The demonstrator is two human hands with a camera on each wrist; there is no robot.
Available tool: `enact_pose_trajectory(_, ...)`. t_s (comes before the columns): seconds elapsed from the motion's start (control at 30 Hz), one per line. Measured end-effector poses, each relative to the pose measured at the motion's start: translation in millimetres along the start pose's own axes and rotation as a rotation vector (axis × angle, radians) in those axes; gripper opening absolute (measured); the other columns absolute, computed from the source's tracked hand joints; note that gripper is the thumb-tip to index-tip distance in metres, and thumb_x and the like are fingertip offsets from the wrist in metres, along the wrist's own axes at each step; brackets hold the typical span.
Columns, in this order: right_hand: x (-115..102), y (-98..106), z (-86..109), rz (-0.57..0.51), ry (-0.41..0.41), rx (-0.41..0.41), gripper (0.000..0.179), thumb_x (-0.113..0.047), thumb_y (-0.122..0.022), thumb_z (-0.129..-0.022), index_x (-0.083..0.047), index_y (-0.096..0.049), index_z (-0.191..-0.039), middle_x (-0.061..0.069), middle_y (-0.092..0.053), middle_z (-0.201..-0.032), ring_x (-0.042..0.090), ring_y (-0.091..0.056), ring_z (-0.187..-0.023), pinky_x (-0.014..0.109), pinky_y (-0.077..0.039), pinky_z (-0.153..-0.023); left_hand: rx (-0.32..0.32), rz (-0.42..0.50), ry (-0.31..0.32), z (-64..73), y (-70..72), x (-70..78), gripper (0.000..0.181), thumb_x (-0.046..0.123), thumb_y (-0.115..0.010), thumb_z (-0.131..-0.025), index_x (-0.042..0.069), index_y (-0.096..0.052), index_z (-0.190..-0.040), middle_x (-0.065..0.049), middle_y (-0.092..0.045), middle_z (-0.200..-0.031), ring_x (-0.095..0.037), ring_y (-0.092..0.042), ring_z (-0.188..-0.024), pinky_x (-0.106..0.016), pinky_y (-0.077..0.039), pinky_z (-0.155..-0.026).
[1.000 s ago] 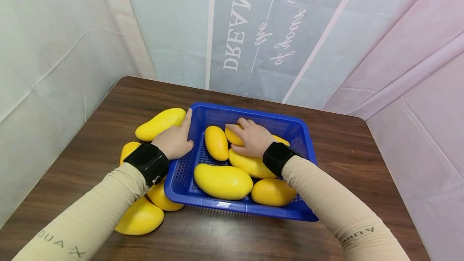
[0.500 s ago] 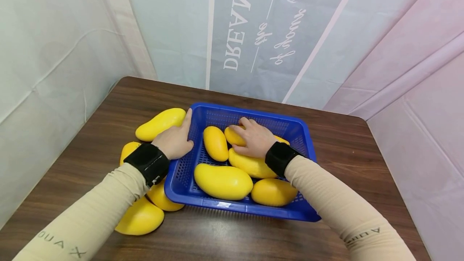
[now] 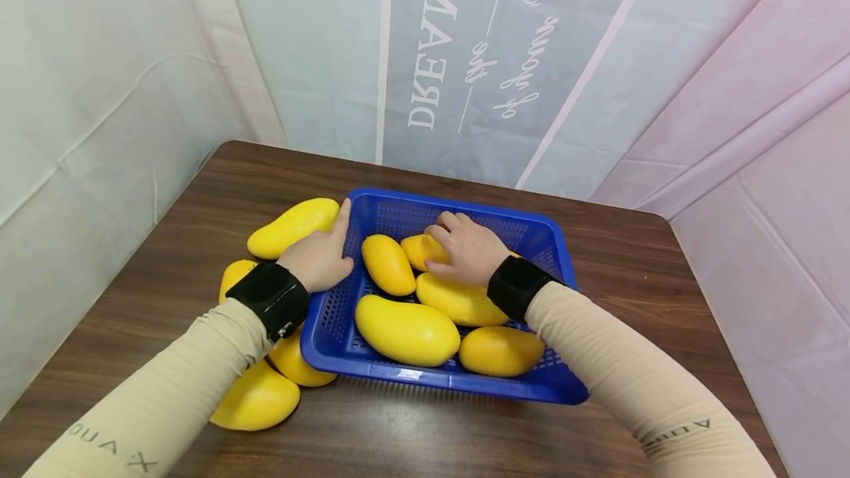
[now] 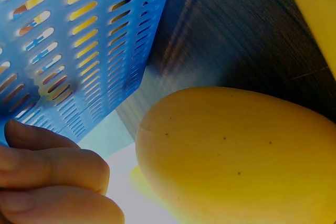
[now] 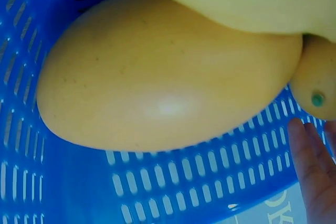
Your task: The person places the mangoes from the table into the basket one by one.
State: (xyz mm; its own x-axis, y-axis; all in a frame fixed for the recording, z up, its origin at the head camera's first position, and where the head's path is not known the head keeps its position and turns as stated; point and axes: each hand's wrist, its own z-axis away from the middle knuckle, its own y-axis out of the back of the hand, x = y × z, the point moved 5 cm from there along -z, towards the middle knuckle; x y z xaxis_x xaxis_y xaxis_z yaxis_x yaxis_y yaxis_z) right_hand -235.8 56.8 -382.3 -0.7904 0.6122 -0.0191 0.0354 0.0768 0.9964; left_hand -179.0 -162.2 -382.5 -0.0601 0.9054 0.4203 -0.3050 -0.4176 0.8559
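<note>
My left hand (image 3: 319, 258) grips the left rim of the blue plastic basket (image 3: 458, 383). Its index finger points along the rim, and its other fingers curl against the outer wall in the left wrist view. Inside the basket, my right hand (image 3: 470, 251) holds a yellow mango (image 3: 415, 251), thumb on the near side and fingers on the far side, partly hiding it. Around it lie an upright mango (image 3: 388, 265), a long mango (image 3: 458, 301), a large front mango (image 3: 406, 332) and a darker one (image 3: 501, 351). Another mango (image 5: 168, 77) fills the right wrist view.
Left of the basket, several more mangoes lie on the dark wooden table (image 3: 637, 301): one at the back (image 3: 292, 229), and others partly under my left arm, including one at the front (image 3: 257, 397). A printed curtain (image 3: 465, 57) hangs behind the table.
The upright mango has shifted left and tilted. The mango under my right hand has also slid slightly left, while that hand has moved a little to the right. My left hand has stayed put.
</note>
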Motion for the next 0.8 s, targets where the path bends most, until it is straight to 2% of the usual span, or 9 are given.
enact_pose_trajectory(0.33, 1, 20, 5.7, 0.069, -0.061, 0.059, 0.038, -0.040, -0.065, -0.093, -0.006, -0.067, -0.110, 0.012, -0.062, -0.100, 0.028, -0.057, -0.090, 0.036, -0.056, -0.075, -0.004, 0.004, 0.000, 0.4, 0.4, 0.0, 0.096, 0.019, -0.052, -0.094, 0.016, 0.020, -0.157, -0.002, -0.050, -0.057, -0.017, -0.047, -0.042, -0.024, -0.036, -0.041)
enact_pose_trajectory(0.5, 5, 30, 11.3, 0.098, -0.109, 0.050, 0.039, -0.040, -0.066, -0.092, -0.005, -0.067, -0.111, 0.013, -0.063, -0.099, 0.027, -0.055, -0.087, 0.036, -0.054, -0.074, 0.003, 0.000, 0.008, 0.6, 1.5, -0.1, 0.096, 0.019, -0.052, -0.093, 0.017, 0.019, -0.157, -0.002, -0.050, -0.057, -0.018, -0.048, -0.042, -0.025, -0.036, -0.042)
enact_pose_trajectory(0.8, 19, 43, 27.2, 0.126, -0.213, 0.010, 0.042, -0.037, -0.069, -0.091, -0.003, -0.065, -0.116, 0.017, -0.062, -0.102, 0.031, -0.054, -0.092, 0.040, -0.056, -0.075, -0.005, 0.002, 0.001, 1.1, 1.0, -0.6, 0.096, 0.019, -0.052, -0.093, 0.016, 0.020, -0.157, -0.003, -0.050, -0.058, -0.018, -0.048, -0.042, -0.025, -0.036, -0.042)
